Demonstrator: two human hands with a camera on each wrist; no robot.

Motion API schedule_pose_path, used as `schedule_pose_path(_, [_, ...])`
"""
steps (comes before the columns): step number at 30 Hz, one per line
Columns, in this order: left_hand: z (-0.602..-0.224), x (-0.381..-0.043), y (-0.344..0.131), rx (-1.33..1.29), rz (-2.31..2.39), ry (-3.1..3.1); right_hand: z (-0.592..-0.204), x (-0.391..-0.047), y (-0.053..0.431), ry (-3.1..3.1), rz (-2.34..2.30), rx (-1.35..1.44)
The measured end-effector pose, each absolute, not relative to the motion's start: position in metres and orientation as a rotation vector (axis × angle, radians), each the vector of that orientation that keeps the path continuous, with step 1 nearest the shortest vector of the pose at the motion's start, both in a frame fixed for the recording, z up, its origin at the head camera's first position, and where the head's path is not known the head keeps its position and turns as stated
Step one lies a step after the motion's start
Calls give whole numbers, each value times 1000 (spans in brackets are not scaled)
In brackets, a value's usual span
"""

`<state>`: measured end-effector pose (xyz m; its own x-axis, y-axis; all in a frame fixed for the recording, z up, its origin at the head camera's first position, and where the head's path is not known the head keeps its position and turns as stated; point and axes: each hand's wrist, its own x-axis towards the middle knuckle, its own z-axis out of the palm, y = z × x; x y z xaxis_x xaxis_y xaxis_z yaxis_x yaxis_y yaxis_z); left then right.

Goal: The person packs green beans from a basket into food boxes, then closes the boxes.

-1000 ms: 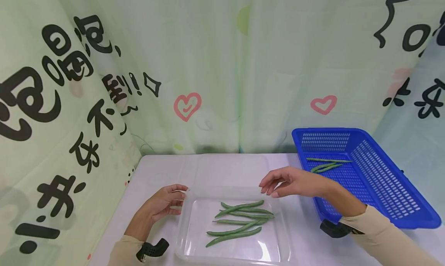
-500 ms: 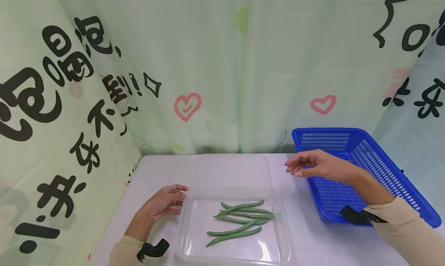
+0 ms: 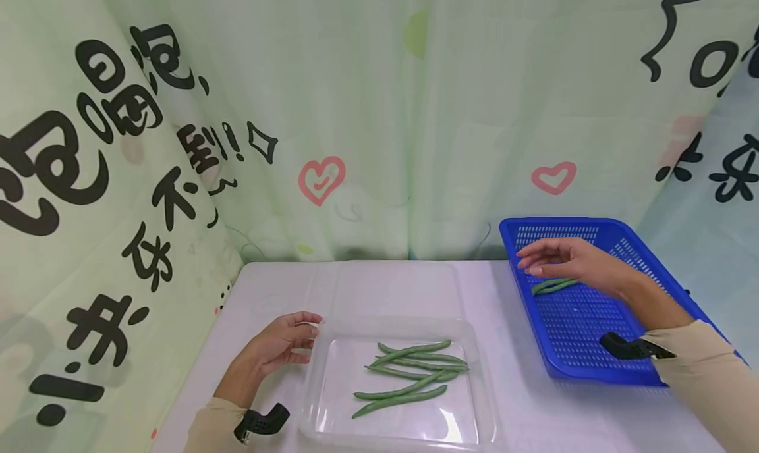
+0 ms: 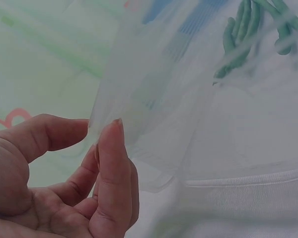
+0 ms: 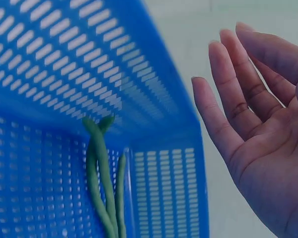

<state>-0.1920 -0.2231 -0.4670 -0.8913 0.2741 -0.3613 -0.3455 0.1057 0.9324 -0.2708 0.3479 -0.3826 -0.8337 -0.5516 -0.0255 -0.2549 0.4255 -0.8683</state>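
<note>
My left hand (image 3: 283, 344) is at the left rim of a clear plastic box (image 3: 311, 400), its fingertips right at the far left corner. In the left wrist view, loosely bent fingers (image 4: 114, 183) meet the see-through wall. Several green beans (image 3: 400, 401) lie inside the box, some crossing each other. Over the far left part of a blue plastic basket (image 3: 593, 367) hovers my right hand (image 3: 563, 259), with relaxed fingers and nothing in its grasp. Beneath it, a few green beans (image 5: 100, 173) lie on the basket floor, partly hidden by the hand in the head view.
A white-covered table (image 3: 284, 285) carries both containers, the box at front centre and the basket at right. Pale green curtains (image 3: 379, 143) with black lettering and hearts stand behind and along the sides. Table surface separates box and basket.
My right hand has moved from the box's far right corner rightward and away, over the blue basket. One bean in the box shifted slightly early on. My left hand stays at the box.
</note>
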Motion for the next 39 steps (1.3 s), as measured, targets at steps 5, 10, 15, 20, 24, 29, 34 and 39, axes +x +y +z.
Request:
schedule_pose_path(5, [-466,-192,-222,-79,1828,1954,-391,-282,366,2432,-1374,-648])
schedule_pose_path(10, [-465,-192,-222,-79,1825,1959,-397,-288,377,2490,-1350,-613])
schedule_pose_path(15, [-466,-192,-223,-85,1827,1960,-401,-293,383,2491,-1361,-567])
schedule_pose_path(20, [-467,-193,-223,-91,1823,1966,-407,-299,388,2505,-1355,-539])
schedule_pose_path(24, [-468,-193,-223,-95,1818,1971,-411,-304,393,2516,-1341,-512])
schedule_pose_path(29, [-469,-193,-223,-88,1817,1967,-416,-308,399,2538,-1292,-487])
schedule_pose_path(34, [-470,-193,-224,-83,1823,1962,-421,-311,407,2578,-1256,-473])
schedule_pose_path(39, [-471,-193,-223,-87,1824,1964,-427,-314,415,2589,-1212,-441])
